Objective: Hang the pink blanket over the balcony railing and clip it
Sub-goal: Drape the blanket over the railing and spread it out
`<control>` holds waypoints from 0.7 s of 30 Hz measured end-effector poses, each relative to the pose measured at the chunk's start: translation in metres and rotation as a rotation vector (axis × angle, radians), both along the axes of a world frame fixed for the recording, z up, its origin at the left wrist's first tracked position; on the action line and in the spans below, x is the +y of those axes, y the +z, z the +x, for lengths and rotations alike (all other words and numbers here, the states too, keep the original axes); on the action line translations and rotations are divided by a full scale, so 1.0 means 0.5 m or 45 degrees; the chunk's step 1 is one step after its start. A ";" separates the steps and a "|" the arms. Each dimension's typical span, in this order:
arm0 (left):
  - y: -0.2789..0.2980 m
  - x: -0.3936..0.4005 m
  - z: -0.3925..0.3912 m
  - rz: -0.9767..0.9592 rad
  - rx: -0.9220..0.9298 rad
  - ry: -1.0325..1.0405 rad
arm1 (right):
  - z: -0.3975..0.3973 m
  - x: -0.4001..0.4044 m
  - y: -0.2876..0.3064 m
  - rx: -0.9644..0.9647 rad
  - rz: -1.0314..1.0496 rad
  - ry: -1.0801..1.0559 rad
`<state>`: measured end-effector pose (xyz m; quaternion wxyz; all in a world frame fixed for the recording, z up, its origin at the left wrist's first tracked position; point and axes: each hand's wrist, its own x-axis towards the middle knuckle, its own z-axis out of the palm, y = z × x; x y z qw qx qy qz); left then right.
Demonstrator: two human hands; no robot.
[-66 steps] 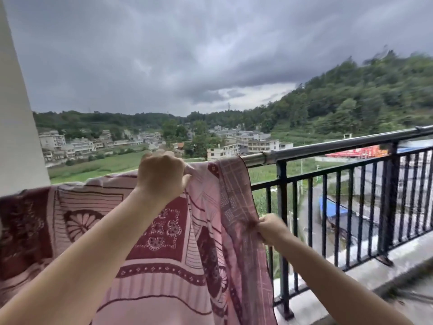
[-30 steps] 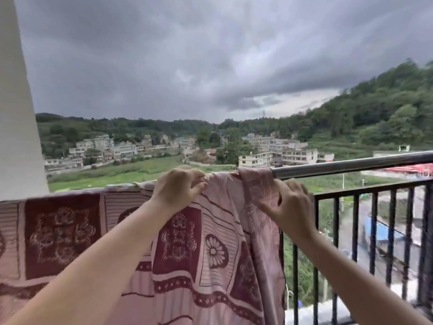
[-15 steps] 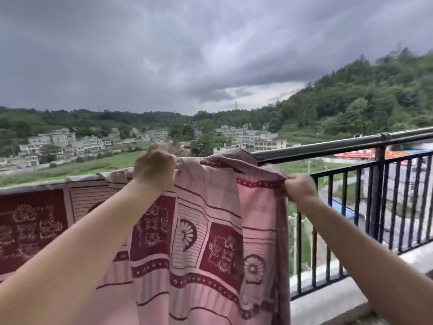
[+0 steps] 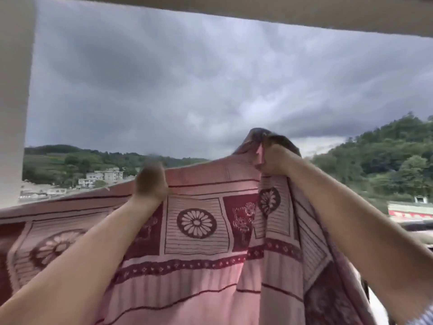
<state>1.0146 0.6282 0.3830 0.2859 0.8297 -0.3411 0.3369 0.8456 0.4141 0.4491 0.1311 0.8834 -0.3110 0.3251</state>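
Note:
The pink blanket, patterned with dark red squares and flower medallions, fills the lower part of the head view and hides the balcony railing. My left hand grips its top edge near the middle. My right hand holds a bunched corner of the blanket raised high, above the line of the rest of the cloth. To the left the blanket's top edge runs down towards the frame's left side. No clip is visible.
A white wall or pillar stands at the left and a ceiling edge crosses the top. Beyond are grey clouds, hills and village buildings. The floor is out of view.
Both hands have lifted the blanket's top edge; my right hand rose furthest with its corner. The view tilted upward, so the railing is no longer visible.

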 end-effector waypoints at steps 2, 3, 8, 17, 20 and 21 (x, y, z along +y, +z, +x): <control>-0.031 -0.026 0.013 0.404 0.242 -0.008 | 0.031 -0.030 -0.055 0.186 0.197 0.083; -0.046 -0.035 0.010 0.607 0.336 -0.032 | 0.037 -0.033 -0.092 0.308 0.298 0.109; -0.067 -0.044 -0.100 0.696 0.305 -0.457 | -0.011 -0.015 -0.190 0.481 0.617 0.337; -0.149 -0.096 -0.248 0.478 -0.359 -0.681 | -0.206 0.064 -0.284 -0.171 0.001 0.209; -0.164 -0.111 -0.259 0.327 -0.402 -0.638 | -0.250 0.086 -0.348 -0.280 0.001 -0.194; -0.165 -0.114 -0.259 0.292 -0.400 -0.643 | -0.255 0.091 -0.365 -0.283 0.070 -0.283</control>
